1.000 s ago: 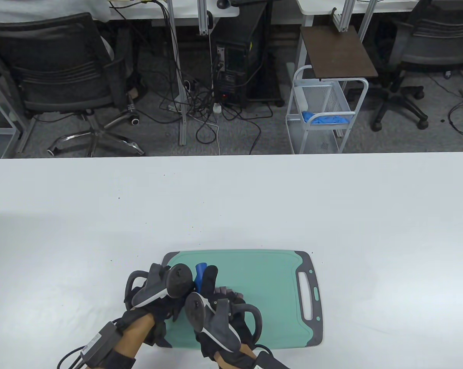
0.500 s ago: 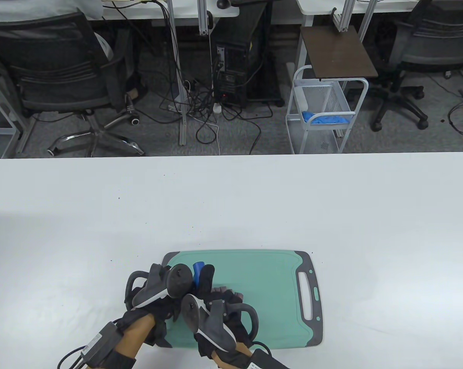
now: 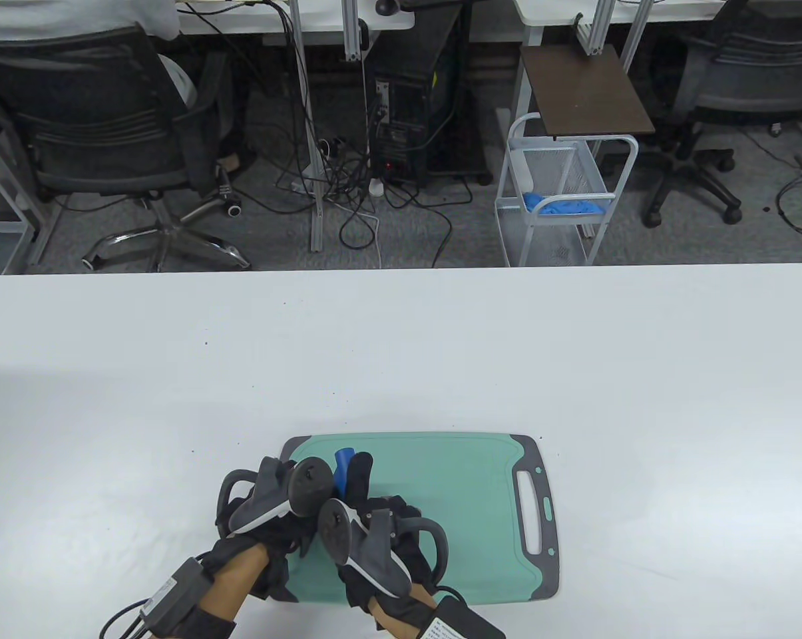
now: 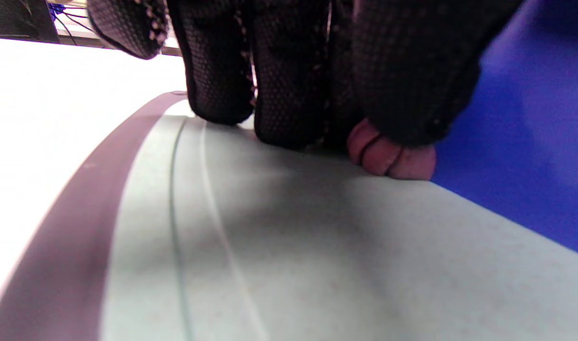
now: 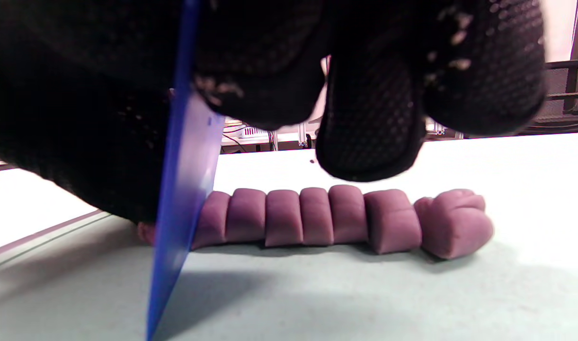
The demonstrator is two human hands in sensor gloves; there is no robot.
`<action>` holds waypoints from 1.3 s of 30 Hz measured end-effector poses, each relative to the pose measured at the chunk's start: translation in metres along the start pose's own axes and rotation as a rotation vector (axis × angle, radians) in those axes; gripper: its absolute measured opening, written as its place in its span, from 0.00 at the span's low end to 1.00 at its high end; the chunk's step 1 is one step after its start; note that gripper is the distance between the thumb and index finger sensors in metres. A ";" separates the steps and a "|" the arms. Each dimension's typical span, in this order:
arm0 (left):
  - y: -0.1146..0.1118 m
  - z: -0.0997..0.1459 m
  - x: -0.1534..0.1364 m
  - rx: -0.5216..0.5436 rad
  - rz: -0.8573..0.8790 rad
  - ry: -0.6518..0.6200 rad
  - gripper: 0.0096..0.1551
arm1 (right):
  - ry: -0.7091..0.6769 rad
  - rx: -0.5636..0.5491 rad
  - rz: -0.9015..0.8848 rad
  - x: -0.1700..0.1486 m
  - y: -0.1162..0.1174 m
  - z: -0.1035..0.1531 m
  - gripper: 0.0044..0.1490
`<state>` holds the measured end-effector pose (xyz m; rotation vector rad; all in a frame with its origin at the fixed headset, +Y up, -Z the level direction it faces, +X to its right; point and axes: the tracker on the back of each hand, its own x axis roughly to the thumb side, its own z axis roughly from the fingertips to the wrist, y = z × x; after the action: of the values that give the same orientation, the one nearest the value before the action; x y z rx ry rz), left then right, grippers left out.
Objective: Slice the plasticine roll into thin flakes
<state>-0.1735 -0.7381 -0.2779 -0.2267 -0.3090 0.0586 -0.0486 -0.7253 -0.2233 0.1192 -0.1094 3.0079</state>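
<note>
While both gloved hands crowd the near-left part of the green cutting board (image 3: 467,506), I can see my right hand (image 3: 381,532) closed around a blue plastic blade (image 5: 187,189), edge down at the left end of the purple plasticine roll (image 5: 336,218). That roll lies flat on the board, already scored into a row of chunky segments, its far right end lumpy and a little twisted. My left hand (image 3: 274,499) sits just beside the right, fingers (image 4: 289,80) curled down with the tips touching the board; the wrist camera catches a sliver of purple plasticine under one fingertip, with the blade close on its right. Whether that hand actually pinches the roll or only steadies it, I cannot tell. The board rests near the white table's (image 3: 640,373) front edge, grey handle end to the right.
</note>
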 end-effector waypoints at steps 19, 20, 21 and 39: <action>0.003 0.001 0.001 -0.068 -0.026 0.009 0.26 | 0.099 0.018 -0.294 -0.037 -0.022 -0.010 0.54; 0.003 0.001 0.001 -0.079 -0.019 0.010 0.27 | 0.108 0.015 -0.313 -0.040 -0.025 -0.010 0.54; 0.003 0.001 0.001 -0.086 -0.014 0.011 0.27 | 0.114 0.013 -0.328 -0.043 -0.028 -0.010 0.54; 0.003 0.003 -0.003 -0.046 -0.015 0.031 0.27 | 0.324 0.025 -0.496 -0.140 -0.044 -0.023 0.47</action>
<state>-0.1777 -0.7349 -0.2769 -0.2708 -0.2813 0.0335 0.0938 -0.6972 -0.2548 -0.2943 -0.0060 2.4928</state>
